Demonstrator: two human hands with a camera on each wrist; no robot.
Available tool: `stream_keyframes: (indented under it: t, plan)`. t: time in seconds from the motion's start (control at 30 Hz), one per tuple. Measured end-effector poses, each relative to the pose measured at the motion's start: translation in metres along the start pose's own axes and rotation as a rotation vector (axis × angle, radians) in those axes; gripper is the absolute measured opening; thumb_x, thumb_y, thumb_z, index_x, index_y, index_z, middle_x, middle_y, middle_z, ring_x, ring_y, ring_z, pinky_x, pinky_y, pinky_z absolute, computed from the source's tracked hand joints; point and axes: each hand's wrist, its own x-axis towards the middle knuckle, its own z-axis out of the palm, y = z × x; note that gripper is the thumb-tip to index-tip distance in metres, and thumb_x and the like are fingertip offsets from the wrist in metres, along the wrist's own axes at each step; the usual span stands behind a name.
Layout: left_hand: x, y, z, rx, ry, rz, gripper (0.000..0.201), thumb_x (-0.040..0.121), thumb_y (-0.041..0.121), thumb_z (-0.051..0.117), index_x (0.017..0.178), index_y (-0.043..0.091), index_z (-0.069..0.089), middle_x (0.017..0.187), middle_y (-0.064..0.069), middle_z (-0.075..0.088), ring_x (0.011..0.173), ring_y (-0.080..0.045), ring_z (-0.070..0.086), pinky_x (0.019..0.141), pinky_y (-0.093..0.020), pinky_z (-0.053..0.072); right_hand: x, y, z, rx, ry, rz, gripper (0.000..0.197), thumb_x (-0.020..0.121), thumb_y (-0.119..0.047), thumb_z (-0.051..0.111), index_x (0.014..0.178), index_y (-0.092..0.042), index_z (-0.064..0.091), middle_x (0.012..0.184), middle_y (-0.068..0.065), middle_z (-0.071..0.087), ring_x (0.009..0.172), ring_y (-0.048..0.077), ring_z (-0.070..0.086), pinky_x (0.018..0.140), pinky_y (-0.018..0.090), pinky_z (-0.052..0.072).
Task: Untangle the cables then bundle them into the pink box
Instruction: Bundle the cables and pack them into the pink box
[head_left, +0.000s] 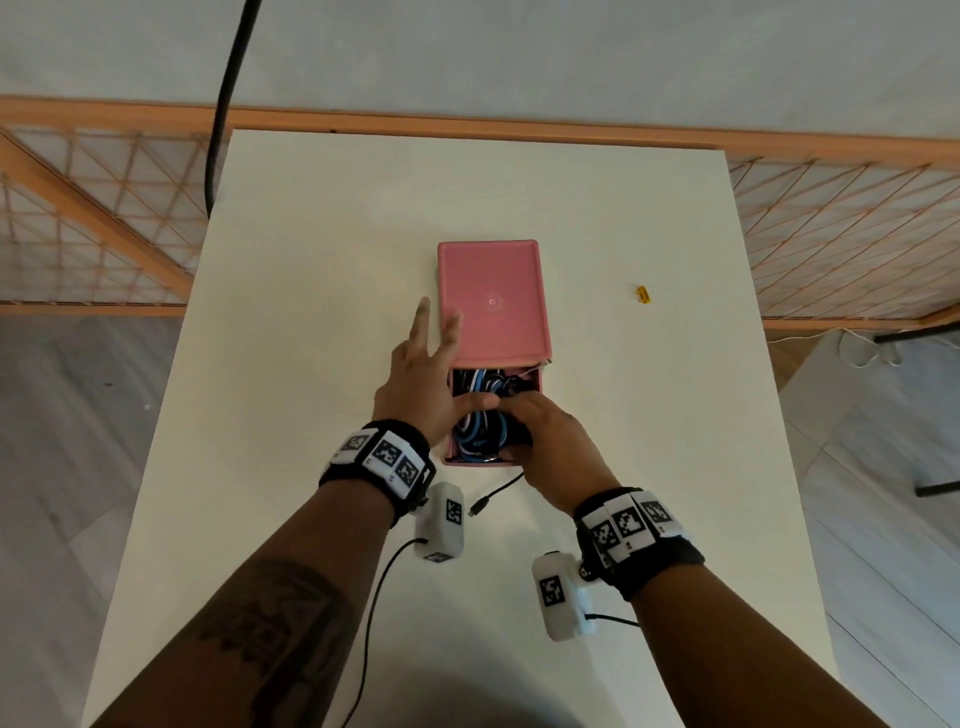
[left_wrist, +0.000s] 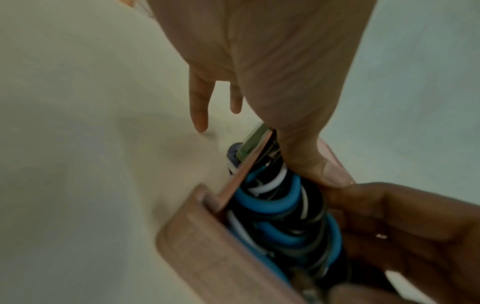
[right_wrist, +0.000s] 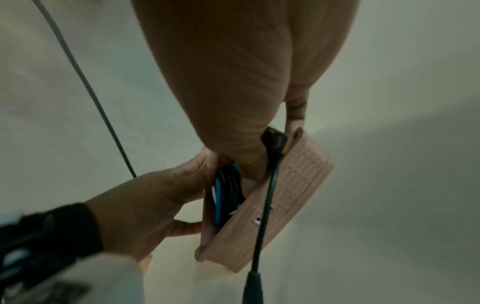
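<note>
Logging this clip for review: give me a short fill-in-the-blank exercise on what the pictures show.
1. The coiled cables lie inside the ____ box.
2. The box's lid is slid ____ open, covering the far part.
3. One black cable end hangs out over the box's ____ edge onto the table.
4. The small ____ object lies apart, right of the box.

Missing words: pink; partly; near; yellow

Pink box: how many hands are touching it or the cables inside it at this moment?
2. The left hand is at the pink box's left side, thumb on the cables. The right hand presses them at its near right.
</note>
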Motion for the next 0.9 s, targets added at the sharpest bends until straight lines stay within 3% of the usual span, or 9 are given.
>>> stream_keyframes:
  t: [0.07, 0.13, 0.23, 0.37, 0.43, 0.6, 0.67, 0.8, 0.9]
  plan:
    - [0.0, 0.002, 0.002, 0.032, -0.003, 0.009, 0.116, 0.083, 0.065, 0.072, 0.166, 0.034, -0.003, 0.175, 0.009, -0.013, 0.156, -0.03, 0.017, 0.104, -0.054, 0.049, -0.009, 0.005, -0.005, 0.114, 0.104, -0.013, 0.044, 0.093, -0.002, 0.065, 0.133, -0.021, 0.066, 0.126, -0.006, 0.066, 0.1, -0.001, 0.06, 0.086, 0.011, 0.048]
    - [-0.003, 0.005, 0.005, 0.058, 0.013, 0.016, 0.116, 0.085, 0.062, 0.072, 0.166, 0.028, -0.003, 0.175, 0.009, -0.015, 0.157, -0.028, 0.012, 0.103, -0.053, 0.05, -0.012, 0.009, -0.012, 0.241, 0.382, 0.042, 0.029, 0.096, -0.003, 0.064, 0.12, -0.018, 0.072, 0.116, -0.004, 0.07, 0.089, 0.001, 0.065, 0.071, 0.009, 0.05]
    - [-0.002, 0.008, 0.009, 0.141, 0.01, 0.007, 0.115, 0.086, 0.064, 0.07, 0.166, 0.019, 0.001, 0.176, 0.006, -0.011, 0.159, -0.031, 0.007, 0.109, -0.057, 0.047, 0.006, 0.012, -0.025, 0.195, 0.6, 0.082, 0.021, 0.095, -0.015, 0.07, 0.117, -0.017, 0.071, 0.113, -0.008, 0.064, 0.084, 0.001, 0.066, 0.071, 0.011, 0.053]
    - [0.0, 0.014, 0.005, 0.222, -0.019, -0.033, 0.114, 0.088, 0.07, 0.064, 0.166, 0.019, -0.001, 0.176, 0.007, -0.012, 0.16, -0.033, 0.005, 0.119, -0.062, 0.029, 0.03, 0.008, -0.029, 0.072, 0.481, 0.042, 0.01, 0.092, -0.017, 0.073, 0.098, -0.01, 0.076, 0.097, 0.002, 0.074, 0.083, 0.018, 0.068, 0.079, 0.034, 0.057]
    - [0.0, 0.016, 0.005, 0.249, -0.031, -0.053, 0.114, 0.088, 0.072, 0.063, 0.166, 0.02, -0.002, 0.175, 0.009, -0.015, 0.159, -0.035, 0.005, 0.119, -0.065, 0.021, 0.032, 0.007, -0.023, 0.043, 0.383, 0.089, 0.009, 0.089, -0.015, 0.076, 0.093, -0.008, 0.079, 0.098, 0.006, 0.076, 0.086, 0.023, 0.07, 0.083, 0.036, 0.057]
    - [0.001, 0.024, 0.008, 0.217, -0.041, -0.127, 0.115, 0.088, 0.064, 0.069, 0.165, 0.021, -0.004, 0.173, 0.012, -0.021, 0.159, -0.038, 0.001, 0.12, -0.068, 0.014, 0.028, 0.006, 0.002, -0.187, 0.329, -0.028, 0.012, 0.076, 0.0, 0.078, 0.078, -0.012, 0.08, 0.082, 0.003, 0.075, 0.08, 0.032, 0.064, 0.062, 0.035, 0.055]
    - [0.003, 0.033, 0.011, 0.23, -0.061, -0.168, 0.115, 0.089, 0.056, 0.072, 0.163, 0.018, -0.007, 0.172, 0.008, -0.027, 0.159, -0.038, -0.002, 0.12, -0.07, 0.013, 0.024, 0.006, 0.004, -0.259, 0.265, -0.09, 0.016, 0.078, 0.003, 0.073, 0.082, -0.011, 0.078, 0.086, 0.004, 0.075, 0.083, 0.033, 0.063, 0.067, 0.033, 0.053]
    - [0.007, 0.043, 0.012, 0.236, -0.129, -0.199, 0.117, 0.09, 0.048, 0.073, 0.162, 0.013, -0.012, 0.168, 0.001, -0.036, 0.159, -0.04, -0.006, 0.119, -0.071, 0.013, -0.005, 0.018, -0.031, -0.139, 0.153, -0.123, 0.035, 0.092, 0.001, 0.064, 0.119, -0.017, 0.074, 0.122, -0.004, 0.073, 0.113, 0.019, 0.064, 0.099, 0.019, 0.041]
    - [0.008, 0.04, 0.012, 0.24, -0.138, -0.19, 0.116, 0.091, 0.049, 0.072, 0.162, 0.014, -0.012, 0.167, 0.002, -0.038, 0.159, -0.04, -0.005, 0.12, -0.07, 0.014, -0.037, 0.027, -0.049, -0.08, 0.098, -0.177, 0.042, 0.085, 0.002, 0.076, 0.117, -0.025, 0.075, 0.116, -0.011, 0.067, 0.102, 0.008, 0.063, 0.088, 0.011, 0.044]
